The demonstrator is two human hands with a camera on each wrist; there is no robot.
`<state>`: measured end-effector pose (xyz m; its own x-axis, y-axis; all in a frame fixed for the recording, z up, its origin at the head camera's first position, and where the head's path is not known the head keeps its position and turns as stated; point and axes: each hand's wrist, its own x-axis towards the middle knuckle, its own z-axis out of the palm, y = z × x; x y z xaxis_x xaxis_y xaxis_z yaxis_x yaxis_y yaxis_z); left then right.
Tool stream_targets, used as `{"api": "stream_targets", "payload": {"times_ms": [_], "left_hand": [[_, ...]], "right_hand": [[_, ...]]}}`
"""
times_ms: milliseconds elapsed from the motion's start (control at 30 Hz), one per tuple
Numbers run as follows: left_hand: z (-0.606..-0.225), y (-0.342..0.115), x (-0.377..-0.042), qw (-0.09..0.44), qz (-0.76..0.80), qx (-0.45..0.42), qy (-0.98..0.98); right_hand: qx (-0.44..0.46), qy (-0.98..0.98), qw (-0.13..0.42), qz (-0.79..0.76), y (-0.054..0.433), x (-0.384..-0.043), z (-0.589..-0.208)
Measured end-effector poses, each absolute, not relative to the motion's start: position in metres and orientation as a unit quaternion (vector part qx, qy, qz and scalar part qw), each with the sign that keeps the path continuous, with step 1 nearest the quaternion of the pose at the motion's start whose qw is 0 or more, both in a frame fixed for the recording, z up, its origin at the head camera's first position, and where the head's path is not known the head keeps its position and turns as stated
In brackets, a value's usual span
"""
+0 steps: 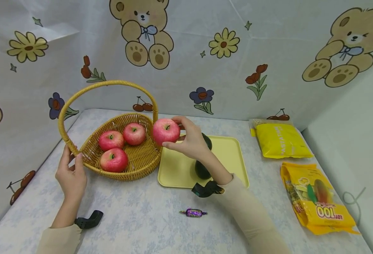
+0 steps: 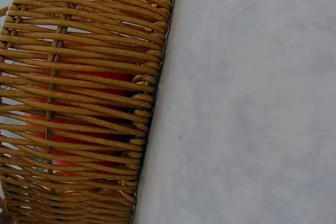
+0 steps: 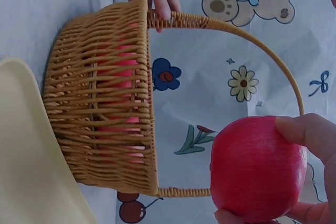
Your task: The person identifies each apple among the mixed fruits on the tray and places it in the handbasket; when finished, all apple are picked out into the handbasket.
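Observation:
A pink-red apple [image 1: 166, 132] is held between the thumb and fingers of my right hand [image 1: 191, 139], above the right rim of a wicker basket [image 1: 142, 160]. The same apple [image 3: 258, 169] fills the lower right of the right wrist view. Inside the basket lie three more apples, one [image 1: 114, 159] at the front, one [image 1: 111, 140] behind it and one [image 1: 134, 133] further right. My left hand [image 1: 73, 176] grips the basket at the left foot of its arched handle [image 1: 110, 83]. The left wrist view shows the basket's woven side [image 2: 79, 93] up close.
Right of the basket lies a pale yellow tray [image 1: 232, 148]; dark green rounded things [image 1: 202, 171] on it are partly hidden by my right arm. A purple wrapped candy [image 1: 194, 212] lies in front. Two yellow bags, one plain [image 1: 281, 140] and one printed [image 1: 319, 197], lie at the right.

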<state>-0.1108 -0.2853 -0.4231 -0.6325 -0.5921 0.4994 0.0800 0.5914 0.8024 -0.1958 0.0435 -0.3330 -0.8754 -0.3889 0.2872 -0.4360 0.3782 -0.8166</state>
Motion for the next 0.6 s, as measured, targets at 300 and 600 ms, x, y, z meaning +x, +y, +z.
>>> {"api": "stream_targets", "payload": {"times_ms": [300, 600], "left_hand": [[-0.424, -0.286, -0.111, 0.395, -0.418, 0.165, -0.801], [-0.424, -0.285, -0.110, 0.396, -0.427, 0.158, -0.798]], "right_hand": [[0.293, -0.842, 0.000, 0.453, -0.001, -0.201, -0.350], [0.308, -0.887, 0.003, 0.345, -0.037, -0.203, -0.366]]}}
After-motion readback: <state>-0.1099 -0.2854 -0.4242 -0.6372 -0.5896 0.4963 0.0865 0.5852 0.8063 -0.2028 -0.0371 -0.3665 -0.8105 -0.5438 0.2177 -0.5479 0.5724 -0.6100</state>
